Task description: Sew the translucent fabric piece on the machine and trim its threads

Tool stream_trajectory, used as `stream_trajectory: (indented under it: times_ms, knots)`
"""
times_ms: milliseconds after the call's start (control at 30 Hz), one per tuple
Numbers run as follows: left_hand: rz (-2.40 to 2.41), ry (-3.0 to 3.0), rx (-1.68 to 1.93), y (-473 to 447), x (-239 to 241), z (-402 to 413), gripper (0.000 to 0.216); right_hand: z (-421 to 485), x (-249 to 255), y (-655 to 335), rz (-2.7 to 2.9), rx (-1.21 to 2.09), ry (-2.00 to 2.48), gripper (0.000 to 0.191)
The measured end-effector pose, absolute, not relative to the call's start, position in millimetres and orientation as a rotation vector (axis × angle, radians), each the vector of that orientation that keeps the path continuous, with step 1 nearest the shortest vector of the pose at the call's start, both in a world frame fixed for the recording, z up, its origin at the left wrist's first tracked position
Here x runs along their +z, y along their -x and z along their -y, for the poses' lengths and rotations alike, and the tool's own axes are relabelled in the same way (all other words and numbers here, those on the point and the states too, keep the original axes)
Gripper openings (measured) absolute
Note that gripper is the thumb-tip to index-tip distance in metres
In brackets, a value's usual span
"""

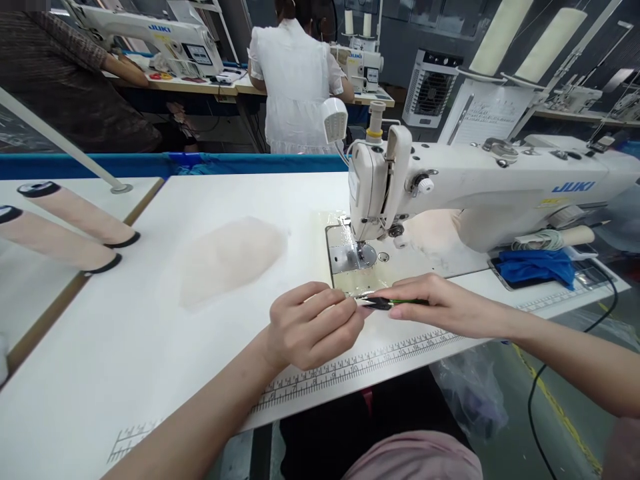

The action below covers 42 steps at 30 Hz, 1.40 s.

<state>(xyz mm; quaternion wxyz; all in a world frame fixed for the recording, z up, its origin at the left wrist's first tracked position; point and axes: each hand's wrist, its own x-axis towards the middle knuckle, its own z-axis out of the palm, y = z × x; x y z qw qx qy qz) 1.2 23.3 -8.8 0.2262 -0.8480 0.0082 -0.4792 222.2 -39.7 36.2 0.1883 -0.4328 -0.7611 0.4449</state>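
My left hand (pixel 311 325) is curled in a loose fist on the white table, its fingertips pinched on something too small to make out. My right hand (pixel 440 303) grips small dark thread snips (pixel 383 303), whose tip meets the left hand's fingertips. Both hands rest just in front of the white Juki sewing machine (pixel 480 183), near its needle plate (pixel 350 257). A pale pink fabric piece (pixel 230 257) lies flat on the table to the left of the hands.
Two pinkish thread cones (pixel 75 213) lie at the left. Blue cloth (pixel 537 265) sits in a tray under the machine arm. A printed ruler (pixel 360 363) runs along the table's front edge. Two people work at other machines behind a blue divider (pixel 175 163).
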Motion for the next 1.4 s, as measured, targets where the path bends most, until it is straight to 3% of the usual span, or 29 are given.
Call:
stream_trajectory:
  times_ms: [1100,1333,1400]
  knots:
    - [0.018,2.357,-1.302,1,-6,-21,0.021,39,35,-223,2.016,1.240,1.350,0.041]
    - [0.064,2.410,-1.302,1,-9,-22,0.014,43,19,-216,1.904,1.155,1.285,0.058]
    - [0.129,2.462,-1.361,0,-13,-21,0.012,43,13,-210,1.866,1.104,1.278,0.047]
